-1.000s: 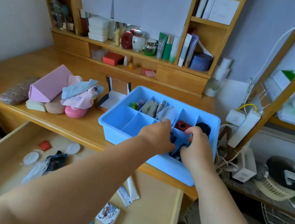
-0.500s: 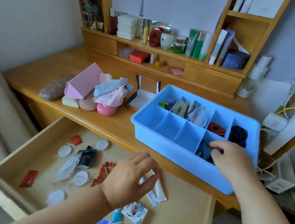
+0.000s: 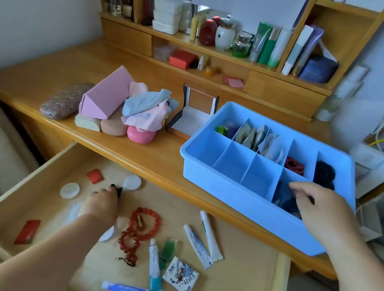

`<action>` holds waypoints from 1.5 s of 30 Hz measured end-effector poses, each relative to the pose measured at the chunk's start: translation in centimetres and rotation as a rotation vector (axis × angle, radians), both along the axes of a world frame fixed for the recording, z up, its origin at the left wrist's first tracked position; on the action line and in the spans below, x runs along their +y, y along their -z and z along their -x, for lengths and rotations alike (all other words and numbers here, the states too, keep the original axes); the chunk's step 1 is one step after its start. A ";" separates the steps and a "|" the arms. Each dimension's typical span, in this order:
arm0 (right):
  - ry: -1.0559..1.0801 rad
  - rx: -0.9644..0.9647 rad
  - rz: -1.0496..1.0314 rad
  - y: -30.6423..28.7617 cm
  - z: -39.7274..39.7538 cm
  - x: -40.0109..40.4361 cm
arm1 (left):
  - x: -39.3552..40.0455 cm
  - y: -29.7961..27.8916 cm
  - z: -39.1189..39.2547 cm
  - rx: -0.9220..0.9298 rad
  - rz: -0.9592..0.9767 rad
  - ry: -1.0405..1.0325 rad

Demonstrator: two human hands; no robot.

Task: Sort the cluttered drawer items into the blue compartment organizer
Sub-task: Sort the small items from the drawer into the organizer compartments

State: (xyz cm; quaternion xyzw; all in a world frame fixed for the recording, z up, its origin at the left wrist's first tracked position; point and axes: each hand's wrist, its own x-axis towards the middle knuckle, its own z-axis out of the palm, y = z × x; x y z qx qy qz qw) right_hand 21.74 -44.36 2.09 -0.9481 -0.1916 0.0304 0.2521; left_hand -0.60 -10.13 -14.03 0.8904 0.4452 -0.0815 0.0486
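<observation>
- While the right hand [image 3: 320,214] rests curled over the near right compartment of the blue organizer [image 3: 247,206], its fingers sit among dark blue items there; whether it pinches one cannot be told.
- Down in the open drawer [image 3: 253,271], the left hand [image 3: 102,204] reaches toward the far left part, fingertips closing on a small black object [image 3: 117,189] (mostly hidden, so its kind is unclear); the grip looks like a pinch on it.
- Just beside that hand lie white round pads [image 3: 70,190], light and flat, best lifted by an edge.
- Near the drawer's middle sits a red bead bracelet [image 3: 144,221]: hard beads on a cord, floppy, likely to swing, so scooping it whole seems safest.
- Toward the near edge lie small tubes [image 3: 155,269] and red sachets [image 3: 27,232], light and slightly slick; a hold across the middle should do.
- Standing at the near right edge of the tabletop [image 3: 42,83], the organizer has three near compartments bare.
</observation>
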 end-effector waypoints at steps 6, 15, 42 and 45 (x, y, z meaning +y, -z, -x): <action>0.069 -0.136 -0.125 -0.8 1.0 0.1 | -1.3 -4.9 1.7 -0.476 0.076 -0.055; -0.106 0.231 -0.780 -4.4 5.2 -0.4 | -16.6 -18.8 -2.3 -1.428 0.963 0.151; -0.187 -0.194 0.330 -2.1 -1.4 2.2 | -16.6 -16.3 -10.9 -0.869 0.230 0.885; -0.200 -0.159 0.369 -2.2 -1.3 1.5 | -14.4 -16.5 -10.0 -0.899 0.190 0.804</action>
